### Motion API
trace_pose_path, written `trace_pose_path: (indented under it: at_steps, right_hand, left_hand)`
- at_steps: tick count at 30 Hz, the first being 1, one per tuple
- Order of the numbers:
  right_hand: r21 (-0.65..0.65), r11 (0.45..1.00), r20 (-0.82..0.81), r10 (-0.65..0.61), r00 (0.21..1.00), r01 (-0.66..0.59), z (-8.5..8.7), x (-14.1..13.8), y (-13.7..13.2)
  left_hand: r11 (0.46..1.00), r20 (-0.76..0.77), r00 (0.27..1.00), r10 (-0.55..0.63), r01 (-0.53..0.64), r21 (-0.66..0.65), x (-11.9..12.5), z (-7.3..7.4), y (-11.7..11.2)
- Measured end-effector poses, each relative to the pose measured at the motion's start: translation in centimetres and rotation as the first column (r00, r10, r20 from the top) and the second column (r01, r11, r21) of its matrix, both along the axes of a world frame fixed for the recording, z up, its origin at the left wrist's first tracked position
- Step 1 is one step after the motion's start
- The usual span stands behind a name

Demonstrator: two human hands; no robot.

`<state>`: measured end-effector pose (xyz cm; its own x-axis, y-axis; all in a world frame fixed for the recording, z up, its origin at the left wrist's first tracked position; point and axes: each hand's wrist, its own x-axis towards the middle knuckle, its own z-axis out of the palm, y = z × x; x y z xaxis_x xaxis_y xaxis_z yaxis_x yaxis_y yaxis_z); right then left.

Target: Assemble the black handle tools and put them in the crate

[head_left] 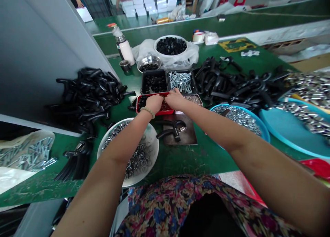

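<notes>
My left hand (pixel 154 103) and my right hand (pixel 175 99) meet over a red tray (pixel 139 104) of small parts, fingers curled and pinched together. What they hold is too small to make out. Behind the tray are a black tray of black pieces (pixel 154 82) and a black tray of silver bolts (pixel 182 81). On a dark plate (pixel 189 135) nearer to me lies a black handle part (pixel 171 128). A white bowl of metal rings (pixel 151 151) sits under my left forearm.
Heaps of black handles lie left (pixel 90 92) and right (pixel 232 84). Blue basins of silver parts (pixel 239 118) (pixel 296 127) stand at the right. A bottle (pixel 125 46), a steel cup (pixel 125 65) and a white bowl of black knobs (pixel 171 46) are behind. A grey panel (pixel 38 51) walls the left.
</notes>
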<state>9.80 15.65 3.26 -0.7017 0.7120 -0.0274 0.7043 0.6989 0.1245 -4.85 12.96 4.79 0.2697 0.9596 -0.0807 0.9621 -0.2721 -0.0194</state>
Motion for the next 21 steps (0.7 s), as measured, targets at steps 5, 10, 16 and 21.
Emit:
trace_pose_path:
  at_steps: [5, 10, 16, 21]
  right_hand:
    - [0.034, 0.999, -0.188, 0.022, 0.982, -0.016, 0.7, 0.3, -0.2]
    - [-0.172, 0.985, -0.572, -0.112, 0.813, 0.015, 1.0, 4.4, -4.4]
    - [-0.445, 0.884, -0.603, -0.413, 0.683, 0.142, -3.0, 10.5, -10.7]
    - [-0.442, 0.879, -0.582, -0.434, 0.688, 0.18, -4.3, 10.5, -11.4]
  left_hand:
    - [0.997, 0.025, 0.999, -0.028, 0.027, 0.068, 0.2, -1.2, 0.2]
    - [0.998, 0.054, 0.998, -0.033, 0.03, 0.051, 0.0, -1.8, 0.1]
    - [0.996, 0.102, 0.992, -0.071, 0.065, 0.061, -0.1, -2.4, 0.6]
    - [0.999, 0.161, 0.987, -0.019, 0.011, 0.052, 0.4, -2.0, 0.6]
